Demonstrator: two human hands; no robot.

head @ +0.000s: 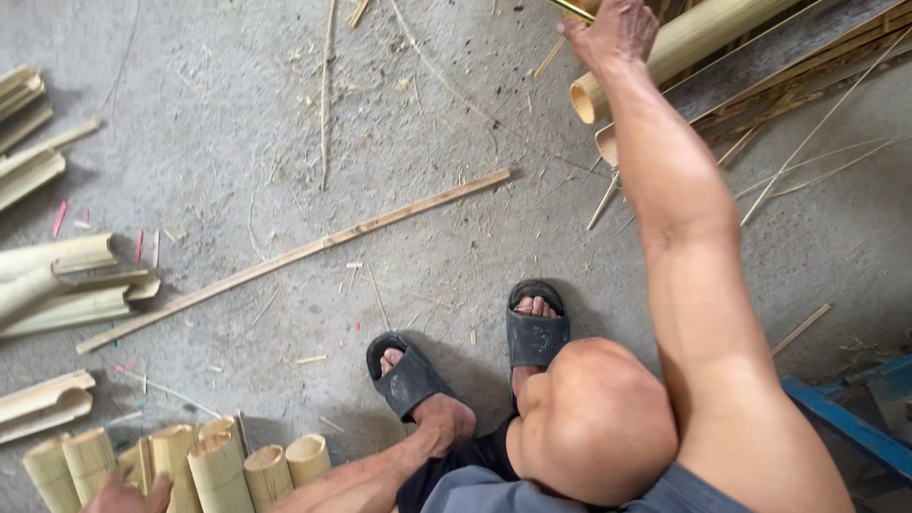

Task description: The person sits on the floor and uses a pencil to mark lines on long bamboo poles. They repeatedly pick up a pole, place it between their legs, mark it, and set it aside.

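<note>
Ideally the right hand (613, 33), fingers curled over a bamboo pole (684, 43), draws it out straight, while the left hand (123, 494) steadies the bamboo tubes (218, 470), its grip hidden.

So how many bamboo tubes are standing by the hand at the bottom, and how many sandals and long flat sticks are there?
Upright bamboo tubes by the left hand: 6
Black sandals: 2
Long flat sticks: 1
Total: 9
</note>
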